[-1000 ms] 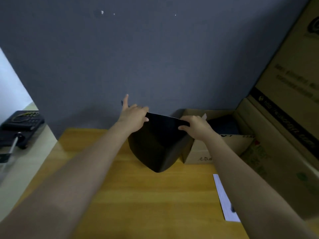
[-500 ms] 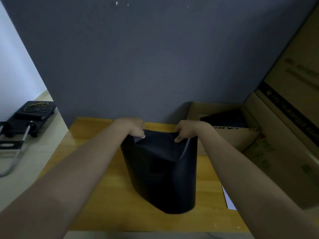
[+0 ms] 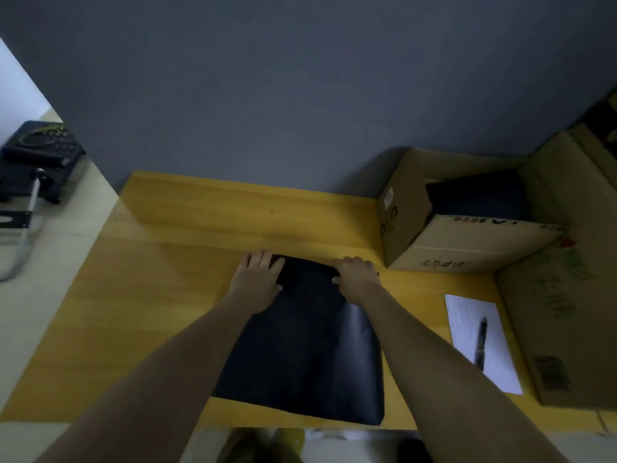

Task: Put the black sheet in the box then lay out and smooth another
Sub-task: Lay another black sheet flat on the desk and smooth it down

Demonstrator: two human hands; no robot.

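A black sheet [image 3: 307,355] lies on the yellow wooden table [image 3: 173,262], reaching from mid-table to the near edge. My left hand [image 3: 258,277] rests palm down on its far left corner, fingers spread. At the far right corner my right hand [image 3: 355,274] has its fingers curled over the sheet's far edge. The sheet's right side is slightly raised and glossy. An open cardboard box [image 3: 467,245] stands at the table's back right with dark sheets [image 3: 477,198] inside it.
A white paper [image 3: 467,332] with a black pen [image 3: 481,345] on it lies right of the sheet. Large cardboard boxes [image 3: 567,312] line the right side. A grey wall rises behind the table. A black device [image 3: 40,152] sits on the floor at left.
The sheet was held up hanging from both hands near the box. It has come down toward me and now lies on the table, with both hands on its far edge.
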